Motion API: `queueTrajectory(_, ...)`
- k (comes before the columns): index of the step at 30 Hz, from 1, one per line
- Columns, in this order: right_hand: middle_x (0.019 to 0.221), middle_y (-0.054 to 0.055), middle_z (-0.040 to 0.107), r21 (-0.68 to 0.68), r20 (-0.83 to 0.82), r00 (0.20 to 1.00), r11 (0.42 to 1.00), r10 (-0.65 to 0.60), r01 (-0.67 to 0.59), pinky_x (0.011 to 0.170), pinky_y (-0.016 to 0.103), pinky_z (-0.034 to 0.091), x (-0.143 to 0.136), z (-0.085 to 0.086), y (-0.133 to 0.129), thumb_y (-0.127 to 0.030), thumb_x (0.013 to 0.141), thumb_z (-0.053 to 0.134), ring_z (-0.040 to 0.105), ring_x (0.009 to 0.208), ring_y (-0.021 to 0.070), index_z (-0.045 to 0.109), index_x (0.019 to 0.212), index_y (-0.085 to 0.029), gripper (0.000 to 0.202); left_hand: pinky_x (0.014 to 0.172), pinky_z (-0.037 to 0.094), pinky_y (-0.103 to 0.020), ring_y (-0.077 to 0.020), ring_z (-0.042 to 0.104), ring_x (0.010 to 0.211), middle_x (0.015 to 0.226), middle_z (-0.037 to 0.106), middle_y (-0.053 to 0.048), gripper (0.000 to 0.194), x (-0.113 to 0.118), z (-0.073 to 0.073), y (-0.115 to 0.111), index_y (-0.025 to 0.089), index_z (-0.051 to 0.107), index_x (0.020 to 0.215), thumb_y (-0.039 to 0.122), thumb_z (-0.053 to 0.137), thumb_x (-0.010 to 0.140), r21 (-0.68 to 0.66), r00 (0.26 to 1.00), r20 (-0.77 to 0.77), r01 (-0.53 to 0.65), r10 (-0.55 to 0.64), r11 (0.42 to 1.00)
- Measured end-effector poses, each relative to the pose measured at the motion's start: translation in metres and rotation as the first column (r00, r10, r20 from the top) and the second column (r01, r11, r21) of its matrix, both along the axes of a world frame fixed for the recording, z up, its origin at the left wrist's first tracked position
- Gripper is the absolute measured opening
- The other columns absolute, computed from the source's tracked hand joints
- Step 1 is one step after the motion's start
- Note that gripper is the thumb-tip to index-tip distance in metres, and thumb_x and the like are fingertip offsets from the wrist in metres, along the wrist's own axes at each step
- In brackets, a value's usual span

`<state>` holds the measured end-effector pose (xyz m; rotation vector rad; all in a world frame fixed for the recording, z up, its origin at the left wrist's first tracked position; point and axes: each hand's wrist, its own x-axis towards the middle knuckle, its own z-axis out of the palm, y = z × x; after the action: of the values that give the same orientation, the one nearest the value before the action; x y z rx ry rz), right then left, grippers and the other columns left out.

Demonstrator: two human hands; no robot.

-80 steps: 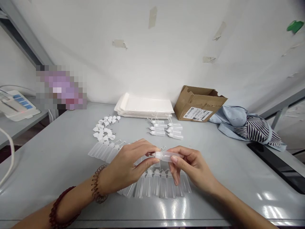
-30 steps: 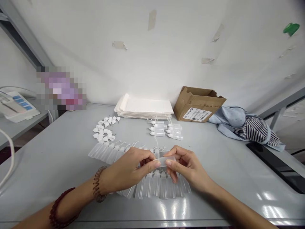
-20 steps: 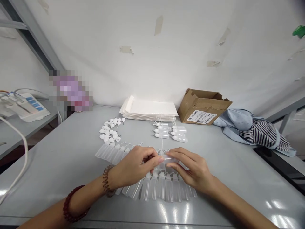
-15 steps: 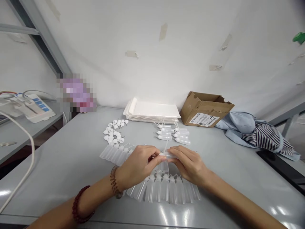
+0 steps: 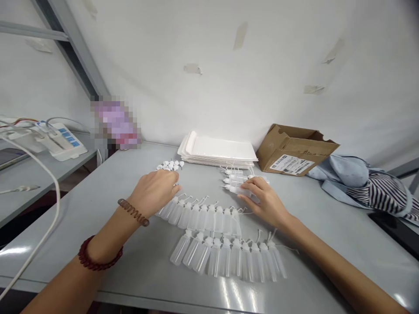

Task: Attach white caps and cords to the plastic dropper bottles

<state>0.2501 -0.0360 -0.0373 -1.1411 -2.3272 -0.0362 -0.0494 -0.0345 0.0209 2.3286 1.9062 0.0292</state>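
My right hand pinches a small clear squeeze bottle between thumb and fingers. This bottle lies on its side with a thin needle tip pointing left, beside other needle-tipped bottles. Over a pile of white needle caps is my left hand, bent down, its fingertips mostly hidden; whether it grips a cap cannot be seen. Between my arms lie two rows of clear bottles: a back row partly behind my left hand and a front row. Thin white strap-like pieces stick out from their necks.
Against the wall rests a stack of white padded envelopes, with an open cardboard box to its right. Blue and striped cloth and a black phone-like object lie at the right. A white cable hangs at the left.
My hands have parted from the bottle they both held mid-table. The right hand moved back to the needle-tipped bottles; the left moved left and back over the caps. The view shifted slightly.
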Motion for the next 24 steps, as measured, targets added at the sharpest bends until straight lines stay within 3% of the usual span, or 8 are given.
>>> queueTrajectory(5, 0.087, 0.010, 0.060, -0.040, 0.037, 0.999, 0.999, 0.023, -0.021, 0.070, 0.038, 0.048, -0.0009, -0.0009, 0.0010, -0.028, 0.089, 0.053, 0.053, 0.081, 0.0229, 0.060, 0.094, -0.017, 0.014, 0.056, 0.038, -0.031, -0.0270, 0.062, 0.072, 0.080, 0.067, -0.011, 0.031, 0.0071, -0.0025, 0.0006, 0.017, 0.065, 0.087, 0.031, 0.037, 0.088, -0.046, 0.989, -0.146, -0.007, 0.000, 0.999)
queueTrajectory(24, 0.089, 0.009, 0.060, -0.026, 0.024, 1.000, 1.000, 0.007, -0.006, 0.070, 0.036, 0.045, -0.0020, -0.0038, 0.0023, -0.029, 0.087, 0.058, 0.052, 0.081, 0.0226, 0.054, 0.092, -0.017, 0.013, 0.056, 0.037, -0.030, -0.0252, 0.063, 0.077, 0.081, 0.068, -0.009, 0.026, 0.0087, -0.0094, 0.0039, 0.018, 0.065, 0.083, 0.025, 0.040, 0.085, -0.086, 0.992, -0.126, 0.005, -0.016, 0.996)
